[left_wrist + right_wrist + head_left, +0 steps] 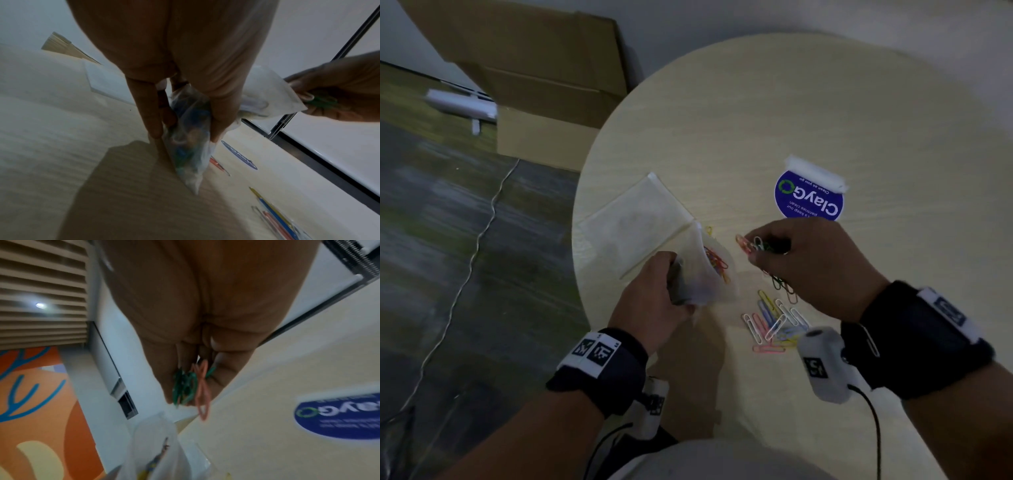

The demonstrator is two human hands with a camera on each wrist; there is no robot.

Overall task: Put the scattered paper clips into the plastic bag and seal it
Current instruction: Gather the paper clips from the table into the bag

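Note:
My left hand [654,294] grips a small clear plastic bag [710,270] by its lower part, fingers and thumb [220,116] curled round it [189,146]. The bag's mouth stands open to the right, with several coloured paper clips inside. My right hand [808,263] hovers just right of the mouth and pinches a bunch of green and red paper clips [753,245], seen also in the right wrist view [193,384]. More loose paper clips [774,322] lie on the round table [756,113] below my right hand.
A second, flat clear bag [640,219] lies on the table left of the held one. A blue round sticker [810,200] with white tape sits behind my right hand. Cardboard boxes [534,85] and a cable lie on the floor to the left.

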